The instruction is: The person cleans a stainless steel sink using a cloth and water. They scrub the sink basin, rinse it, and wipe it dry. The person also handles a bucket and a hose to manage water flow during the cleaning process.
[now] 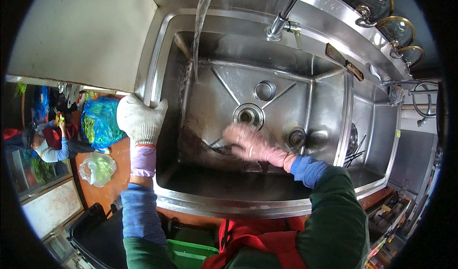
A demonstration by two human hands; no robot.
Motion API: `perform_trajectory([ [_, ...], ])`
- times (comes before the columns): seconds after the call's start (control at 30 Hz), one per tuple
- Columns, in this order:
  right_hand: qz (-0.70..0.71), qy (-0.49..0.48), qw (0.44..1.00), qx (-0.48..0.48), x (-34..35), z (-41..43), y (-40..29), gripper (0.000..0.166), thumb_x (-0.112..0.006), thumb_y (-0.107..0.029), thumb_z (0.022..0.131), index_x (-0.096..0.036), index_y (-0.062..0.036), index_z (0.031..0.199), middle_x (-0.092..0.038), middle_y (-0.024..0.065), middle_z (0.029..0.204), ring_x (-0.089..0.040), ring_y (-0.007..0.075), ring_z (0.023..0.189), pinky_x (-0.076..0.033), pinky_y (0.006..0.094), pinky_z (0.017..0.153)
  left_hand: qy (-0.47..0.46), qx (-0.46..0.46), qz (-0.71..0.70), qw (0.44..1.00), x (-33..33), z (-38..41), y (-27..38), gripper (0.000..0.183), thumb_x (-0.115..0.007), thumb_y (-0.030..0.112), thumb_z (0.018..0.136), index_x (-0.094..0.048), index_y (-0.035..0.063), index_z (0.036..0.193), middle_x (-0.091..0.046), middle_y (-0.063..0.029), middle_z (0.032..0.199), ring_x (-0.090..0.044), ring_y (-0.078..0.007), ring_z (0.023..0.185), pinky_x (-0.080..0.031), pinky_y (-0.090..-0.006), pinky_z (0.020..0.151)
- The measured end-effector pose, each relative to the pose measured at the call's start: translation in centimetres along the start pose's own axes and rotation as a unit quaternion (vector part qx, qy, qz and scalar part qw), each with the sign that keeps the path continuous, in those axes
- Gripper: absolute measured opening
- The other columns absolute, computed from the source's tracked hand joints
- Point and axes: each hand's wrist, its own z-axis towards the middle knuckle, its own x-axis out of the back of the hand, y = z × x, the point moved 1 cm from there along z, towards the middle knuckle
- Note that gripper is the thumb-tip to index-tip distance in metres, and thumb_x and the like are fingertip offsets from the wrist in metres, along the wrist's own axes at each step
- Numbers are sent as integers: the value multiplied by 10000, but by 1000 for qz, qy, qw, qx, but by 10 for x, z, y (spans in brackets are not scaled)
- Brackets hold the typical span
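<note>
My left hand [141, 120], in a white knit glove over a purple rubber cuff, grips the left rim [154, 72] of a stainless steel sink, its thumb towards the basin. Over the basin floor [211, 100], my right hand [247, 142] wears a pink rubber glove. It is blurred, with the fingers apart and nothing visible in them. Just beyond it lies the drain [246, 115]. A dark brown wet patch or object [200, 145] is to its left, too unclear to name. A round metal cup [265, 90] and a drain strainer [296, 137] sit on the floor.
What looks like a water stream [201, 25] falls at the back left. The faucet [277, 29] and a cleaver [340, 57] are along the rear ledge. Chopsticks [355, 158] lie in the right basin. At left, a seated person [53, 140] handles vegetables near a blue bag [107, 120].
</note>
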Motion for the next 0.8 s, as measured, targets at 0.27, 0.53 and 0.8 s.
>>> perform_trajectory([
  [0.27,-268,-2,899,-348,20,17,101,363,-492,-361,857,-584,-65,1046,-621,160,940,-589,284,878,-403,409,875,-17,11,-24,1000,1,1,0,507,-771,415,513,-559,25,757,-569,-146,750,-587,-328,733,-475,-411,670],
  [0.53,-76,173,977,-95,48,164,18,235,-592,-277,825,-575,-44,817,-585,107,737,-579,293,720,-435,420,746,-60,24,-16,998,12,4,-1,499,-765,404,545,-540,20,771,-562,-158,772,-572,-334,750,-460,-413,685],
  [0.8,409,237,842,-262,62,212,-1,296,-613,-338,836,-629,-42,836,-654,72,828,-599,207,758,-461,310,681,-62,13,56,996,21,5,13,642,-667,454,610,-493,-20,1008,-535,-190,893,-539,-357,870,-411,-457,772],
])
